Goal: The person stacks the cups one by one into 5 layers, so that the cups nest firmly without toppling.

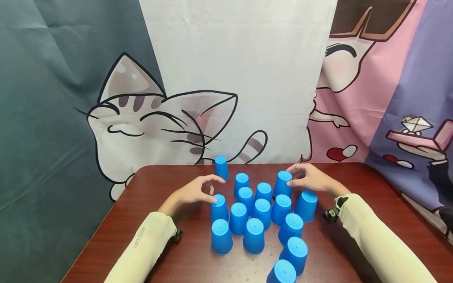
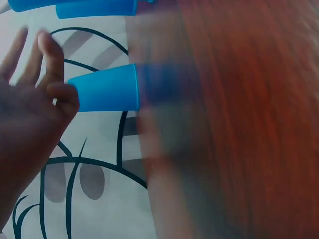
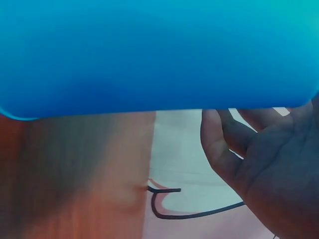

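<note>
Blue cups (image 1: 254, 237), probably light, slick; grasp sidewalls. Your right hand (image 1: 311, 178) pinches one cup (image 1: 282, 186) toward the table (image 1: 191, 255)'s far edge; your left hand (image 1: 194, 190) is spread.

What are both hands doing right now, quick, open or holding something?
Left hand: open, near a blue, tapered plastic cup.
Right hand: holding another matching cup between thumb and fingers.

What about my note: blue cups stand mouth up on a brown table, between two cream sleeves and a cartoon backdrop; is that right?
Not quite: the cups are mouth down, closed bases up, as the head view shows. The rest of the note stands.
</note>
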The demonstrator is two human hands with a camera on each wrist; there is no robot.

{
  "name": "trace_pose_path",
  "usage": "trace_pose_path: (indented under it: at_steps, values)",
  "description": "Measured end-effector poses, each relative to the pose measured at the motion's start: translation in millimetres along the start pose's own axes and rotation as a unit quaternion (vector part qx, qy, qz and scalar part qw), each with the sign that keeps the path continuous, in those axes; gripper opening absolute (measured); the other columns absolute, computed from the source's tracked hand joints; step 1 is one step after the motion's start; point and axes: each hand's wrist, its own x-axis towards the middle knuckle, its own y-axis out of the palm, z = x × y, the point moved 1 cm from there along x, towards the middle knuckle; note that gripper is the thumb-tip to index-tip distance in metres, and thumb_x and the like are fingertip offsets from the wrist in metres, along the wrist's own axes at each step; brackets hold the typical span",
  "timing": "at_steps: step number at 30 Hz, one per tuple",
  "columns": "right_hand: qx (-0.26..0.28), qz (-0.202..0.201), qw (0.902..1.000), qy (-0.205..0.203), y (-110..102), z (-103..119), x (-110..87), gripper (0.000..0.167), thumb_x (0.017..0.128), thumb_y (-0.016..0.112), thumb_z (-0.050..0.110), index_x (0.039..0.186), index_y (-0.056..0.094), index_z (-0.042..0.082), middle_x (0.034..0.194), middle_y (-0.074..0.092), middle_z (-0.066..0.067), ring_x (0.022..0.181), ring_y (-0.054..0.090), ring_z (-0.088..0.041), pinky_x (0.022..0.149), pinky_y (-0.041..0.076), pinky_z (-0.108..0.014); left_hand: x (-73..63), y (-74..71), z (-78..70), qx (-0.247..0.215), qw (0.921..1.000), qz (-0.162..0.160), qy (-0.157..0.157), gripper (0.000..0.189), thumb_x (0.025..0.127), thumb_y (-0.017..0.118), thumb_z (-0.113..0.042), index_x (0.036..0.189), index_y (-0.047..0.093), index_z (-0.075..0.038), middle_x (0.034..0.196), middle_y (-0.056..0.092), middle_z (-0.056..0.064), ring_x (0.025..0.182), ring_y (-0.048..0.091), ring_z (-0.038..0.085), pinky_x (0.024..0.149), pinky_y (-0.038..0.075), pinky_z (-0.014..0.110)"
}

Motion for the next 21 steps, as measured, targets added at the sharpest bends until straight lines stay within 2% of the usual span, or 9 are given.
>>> trace_pose_path:
  at_steps: [3, 8, 14, 21]
  values:
    - [-0.009, -0.015, 0.9998, -0.002, -3.3, 2.5, 7.8, 0.04, 0.088, 0.076, 0.027, 0.12, 0.065, 0.006, 0.114, 0.069, -0.014, 0.106, 0.066, -0.036, 0.086, 0.052, -0.058, -2.5, 0.9, 0.5, -0.022, 0.9987, 0.046, 0.001, 0.063, 0.083, 0.08, -0.029, 0.138, 0.053, -0.013, 0.094, 0.06, 0.021, 0.082, 0.058, 0.027, 0.071, 0.055, 0.039]
    - [-0.013, -0.031, 0.9994, 0.01, -6.8, 6.3, 18.1, 0.041, 0.089, 0.075, 0.029, 0.121, 0.065, 0.007, 0.116, 0.069, -0.014, 0.109, 0.064, -0.037, 0.089, 0.051, -0.059, -5.6, 4.4, 0.9, -0.017, 0.997, 0.076, -0.005, 0.063, 0.082, 0.081, -0.029, 0.137, 0.054, -0.011, 0.102, 0.064, 0.014, 0.086, 0.06, 0.028, 0.074, 0.057, 0.042]
    - [-0.01, -0.041, 0.999, 0.013, -7.6, 12.1, 30.6, 0.041, 0.089, 0.075, 0.03, 0.121, 0.064, 0.007, 0.119, 0.067, -0.017, 0.113, 0.062, -0.041, 0.091, 0.048, -0.062, -6.8, 6.8, 1.6, 0.018, 0.9978, 0.059, -0.024, 0.046, 0.083, 0.082, -0.024, 0.123, 0.064, -0.012, 0.098, 0.066, 0.004, 0.087, 0.059, 0.026, 0.073, 0.056, 0.038]
    - [-0.01, -0.045, 0.9986, 0.026, -7.7, 16.0, 43.2, 0.041, 0.088, 0.076, 0.029, 0.121, 0.064, 0.007, 0.119, 0.067, -0.017, 0.11, 0.064, -0.038, 0.091, 0.051, -0.057, -7.4, 7.7, -2.0, 0.032, 0.9978, 0.047, -0.033, 0.039, 0.082, 0.082, -0.021, 0.117, 0.067, -0.014, 0.089, 0.064, 0.006, 0.083, 0.057, 0.025, 0.07, 0.053, 0.036]
